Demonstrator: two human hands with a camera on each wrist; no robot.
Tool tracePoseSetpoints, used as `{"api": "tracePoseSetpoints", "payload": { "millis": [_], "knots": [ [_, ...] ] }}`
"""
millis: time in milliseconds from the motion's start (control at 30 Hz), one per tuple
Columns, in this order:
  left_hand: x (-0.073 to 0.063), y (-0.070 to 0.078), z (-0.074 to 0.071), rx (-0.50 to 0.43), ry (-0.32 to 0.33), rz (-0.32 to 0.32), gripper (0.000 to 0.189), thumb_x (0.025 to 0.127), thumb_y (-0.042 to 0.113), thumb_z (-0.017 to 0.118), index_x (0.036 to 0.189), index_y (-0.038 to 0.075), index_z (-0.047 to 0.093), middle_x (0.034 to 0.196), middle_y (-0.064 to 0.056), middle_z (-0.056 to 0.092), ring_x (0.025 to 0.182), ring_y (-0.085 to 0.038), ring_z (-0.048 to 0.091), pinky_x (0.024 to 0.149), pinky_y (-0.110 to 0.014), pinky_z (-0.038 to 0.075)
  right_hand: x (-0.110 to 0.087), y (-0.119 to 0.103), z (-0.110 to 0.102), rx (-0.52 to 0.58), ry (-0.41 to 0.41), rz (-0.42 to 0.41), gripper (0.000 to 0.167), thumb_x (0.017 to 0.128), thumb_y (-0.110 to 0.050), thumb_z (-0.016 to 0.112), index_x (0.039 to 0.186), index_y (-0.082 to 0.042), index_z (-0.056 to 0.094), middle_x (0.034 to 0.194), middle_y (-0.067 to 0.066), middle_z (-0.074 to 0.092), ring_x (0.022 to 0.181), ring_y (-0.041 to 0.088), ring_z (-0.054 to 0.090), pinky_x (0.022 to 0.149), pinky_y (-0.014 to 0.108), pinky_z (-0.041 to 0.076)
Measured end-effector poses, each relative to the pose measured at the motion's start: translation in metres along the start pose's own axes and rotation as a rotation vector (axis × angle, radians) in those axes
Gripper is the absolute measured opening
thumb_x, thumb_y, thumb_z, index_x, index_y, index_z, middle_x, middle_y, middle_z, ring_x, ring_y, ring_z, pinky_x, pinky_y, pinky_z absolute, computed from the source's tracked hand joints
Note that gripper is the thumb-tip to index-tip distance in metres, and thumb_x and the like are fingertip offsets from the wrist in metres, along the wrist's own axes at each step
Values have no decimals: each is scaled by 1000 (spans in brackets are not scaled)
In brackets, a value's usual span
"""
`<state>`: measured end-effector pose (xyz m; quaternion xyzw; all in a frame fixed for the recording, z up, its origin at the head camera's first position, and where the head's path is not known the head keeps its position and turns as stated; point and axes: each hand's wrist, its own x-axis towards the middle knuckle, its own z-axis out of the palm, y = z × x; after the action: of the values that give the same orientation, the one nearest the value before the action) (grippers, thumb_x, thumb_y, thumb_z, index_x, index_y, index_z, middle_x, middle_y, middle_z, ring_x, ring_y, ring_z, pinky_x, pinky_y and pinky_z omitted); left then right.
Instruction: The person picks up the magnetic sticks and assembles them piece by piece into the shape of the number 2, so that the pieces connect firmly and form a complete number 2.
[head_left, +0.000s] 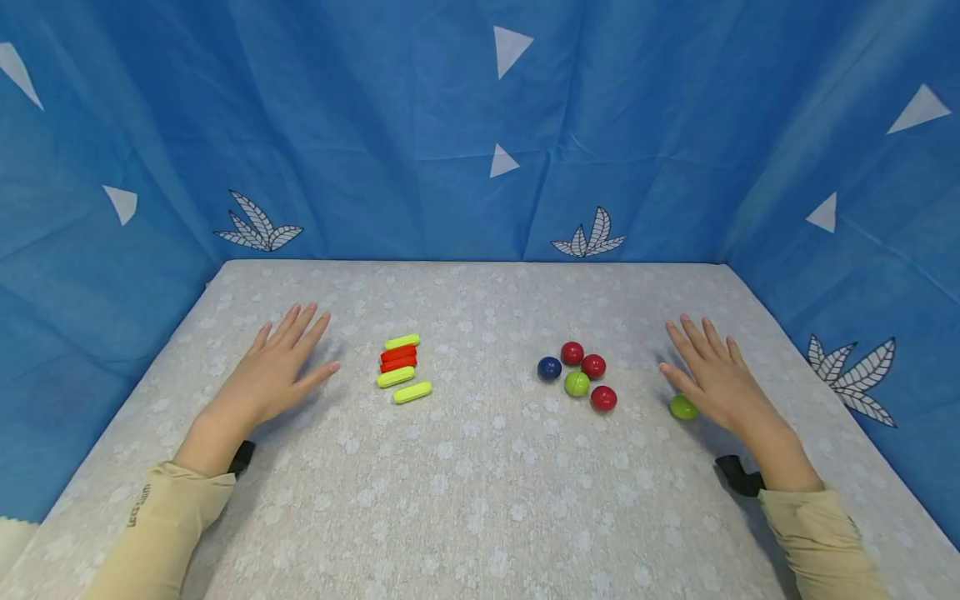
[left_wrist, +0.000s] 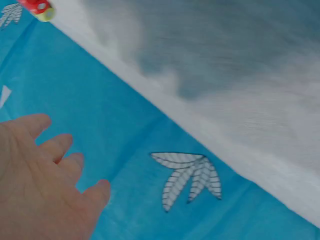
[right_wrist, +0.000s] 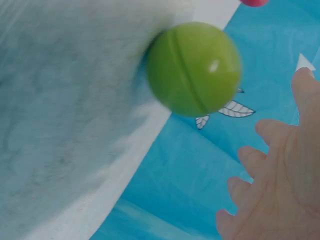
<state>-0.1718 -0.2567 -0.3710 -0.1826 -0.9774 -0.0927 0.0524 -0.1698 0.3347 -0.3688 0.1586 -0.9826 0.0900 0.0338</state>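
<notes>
My left hand (head_left: 273, 371) is held over the left part of the table, fingers straight and spread, holding nothing. To its right lie two red rods (head_left: 398, 365) side by side, with three short yellow-green rods (head_left: 412, 392) around them. My right hand (head_left: 712, 379) is likewise spread flat over the right part and grips nothing. A green ball (head_left: 683, 407) lies by its thumb side, partly covered by the hand in the head view; the right wrist view shows this green ball (right_wrist: 195, 69) whole, with a seam line, apart from the fingers (right_wrist: 272, 131).
Right of the middle sit a dark blue ball (head_left: 549, 369), another green ball (head_left: 577, 383) and three red balls (head_left: 603, 398), close together. A pale floral cloth covers the table (head_left: 480, 500). Blue curtains (head_left: 420, 125) with white triangles and leaf prints enclose its back and sides.
</notes>
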Motion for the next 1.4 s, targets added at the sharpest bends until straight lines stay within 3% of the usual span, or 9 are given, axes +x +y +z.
{"api": "tracePoseSetpoints", "payload": {
  "millis": [200,367,467,633,733,933,1100,1233,1400],
  "knots": [
    [4,24,-10,-38,35,76,77,93,45,54,149,6,18,153,-16,11,139,-29,3,108,-51,1,0,-11,-7,9,21,-19,70,99,-40,43,151,-13,4,153,20,3,137,27,-16,104,53,-13],
    [6,47,-13,-114,64,174,71,90,31,63,146,3,30,150,-16,22,135,-33,22,104,-53,24,0,-27,-13,33,77,-85,68,99,-38,44,151,-13,8,152,21,7,138,34,-6,106,55,-7],
    [6,61,-10,-204,49,205,66,88,25,67,143,3,36,147,-15,31,129,-34,34,97,-52,35,0,-37,-12,68,115,-119,66,99,-35,46,151,-12,12,151,22,11,138,36,0,106,57,-3],
    [7,76,4,-380,-8,214,55,87,16,68,136,4,48,135,-13,49,121,-31,46,94,-48,40,-3,-52,-8,152,178,-146,64,96,-29,53,150,-11,22,151,19,19,138,33,11,107,54,9],
    [8,80,14,-434,-46,237,48,87,13,68,132,3,53,129,-12,54,117,-29,51,91,-47,43,-5,-59,-4,212,218,-144,61,95,-25,56,148,-10,28,149,17,26,136,31,20,105,54,20],
    [12,82,23,-451,-113,273,48,86,10,69,130,2,54,129,-13,54,116,-29,51,90,-46,44,-5,-69,6,315,327,-158,49,93,-12,60,139,-6,45,138,15,45,125,33,41,95,53,36],
    [13,82,24,-473,-128,276,44,84,7,71,126,2,58,125,-11,57,113,-28,53,88,-44,46,-3,-74,18,391,401,-154,34,88,-4,65,122,-3,60,115,11,61,97,22,58,77,33,51],
    [15,83,26,-454,-129,269,42,82,7,72,123,3,61,122,-11,59,109,-26,56,86,-41,47,-3,-77,25,435,378,-112,26,86,-1,66,112,-3,66,104,9,64,83,15,57,65,20,48],
    [20,85,31,-392,-117,240,40,79,4,74,118,4,65,115,-11,63,102,-26,59,82,-40,49,-2,-79,29,462,313,-63,24,86,0,66,109,-2,66,102,11,64,81,17,56,64,28,50]
  ]
}}
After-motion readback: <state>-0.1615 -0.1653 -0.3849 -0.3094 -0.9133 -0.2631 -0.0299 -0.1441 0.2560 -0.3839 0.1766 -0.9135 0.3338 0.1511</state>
